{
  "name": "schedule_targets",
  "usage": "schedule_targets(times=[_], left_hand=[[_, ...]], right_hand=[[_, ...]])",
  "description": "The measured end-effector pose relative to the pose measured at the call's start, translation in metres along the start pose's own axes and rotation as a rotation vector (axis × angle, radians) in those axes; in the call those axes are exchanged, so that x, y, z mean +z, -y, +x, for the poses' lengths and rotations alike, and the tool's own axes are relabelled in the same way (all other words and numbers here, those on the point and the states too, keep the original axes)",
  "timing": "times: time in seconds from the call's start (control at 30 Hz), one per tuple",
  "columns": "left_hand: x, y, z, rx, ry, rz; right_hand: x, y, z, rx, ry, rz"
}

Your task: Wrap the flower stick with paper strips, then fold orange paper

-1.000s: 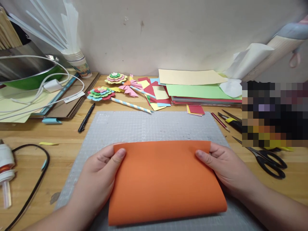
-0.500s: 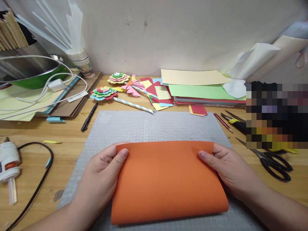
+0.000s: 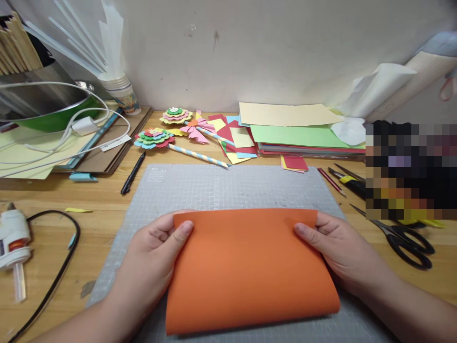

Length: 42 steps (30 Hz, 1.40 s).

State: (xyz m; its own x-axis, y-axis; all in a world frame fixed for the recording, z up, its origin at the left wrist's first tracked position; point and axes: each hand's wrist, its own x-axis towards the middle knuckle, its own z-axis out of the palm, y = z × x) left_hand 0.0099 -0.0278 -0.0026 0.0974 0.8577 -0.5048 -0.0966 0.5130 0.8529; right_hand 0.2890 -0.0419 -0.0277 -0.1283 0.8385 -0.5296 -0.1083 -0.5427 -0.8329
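Note:
An orange sheet of paper (image 3: 250, 271) is bent over toward me in a rounded curve, its far edge held level above the grey cutting mat (image 3: 200, 186). My left hand (image 3: 157, 252) pinches the far left corner, thumb on top and fingers behind. At the far right corner, my right hand (image 3: 335, 243) grips the paper the same way. The fingers under the sheet are partly hidden, and so is the paper's underside.
Scissors (image 3: 410, 245) and a red pencil (image 3: 332, 182) lie to the right. A glue gun (image 3: 14, 238) with its black cord is at left, near a black pen (image 3: 133, 174). Paper flowers (image 3: 154, 138) and a stack of coloured paper (image 3: 300, 137) stand along the wall.
Almost nothing differs. My left thumb and the paper's left corner have shifted very slightly to the right; both hands keep their hold.

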Motion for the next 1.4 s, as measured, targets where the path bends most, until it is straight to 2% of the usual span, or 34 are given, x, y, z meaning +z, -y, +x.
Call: schedule_targets(times=[0.4, 0.63, 0.83, 0.93, 1.07, 1.23, 1.4], left_hand=[[0.001, -0.004, -0.001, -0.018, -0.008, 0.039], [0.001, -0.008, 0.002, 0.027, -0.028, 0.114], [0.000, -0.008, 0.006, 0.026, -0.012, 0.117], [-0.002, -0.012, 0.005, 0.045, 0.044, 0.214], [-0.004, -0.017, 0.003, 0.038, 0.191, 0.334], [-0.001, -0.018, 0.003, 0.170, 0.215, 0.611], [0.001, -0.025, 0.003, 0.282, 0.218, 0.774]], right_hand=[[-0.003, -0.001, 0.002, 0.014, 0.014, 0.047], [0.003, 0.016, -0.001, 0.062, -0.069, 0.080], [0.004, 0.018, -0.002, 0.041, -0.104, 0.026], [0.001, 0.020, -0.003, 0.040, -0.120, -0.037], [-0.002, 0.022, -0.004, 0.044, -0.064, -0.079], [-0.003, 0.022, -0.003, 0.044, 0.002, -0.099], [-0.002, 0.027, -0.010, 0.015, 0.035, -0.143]])
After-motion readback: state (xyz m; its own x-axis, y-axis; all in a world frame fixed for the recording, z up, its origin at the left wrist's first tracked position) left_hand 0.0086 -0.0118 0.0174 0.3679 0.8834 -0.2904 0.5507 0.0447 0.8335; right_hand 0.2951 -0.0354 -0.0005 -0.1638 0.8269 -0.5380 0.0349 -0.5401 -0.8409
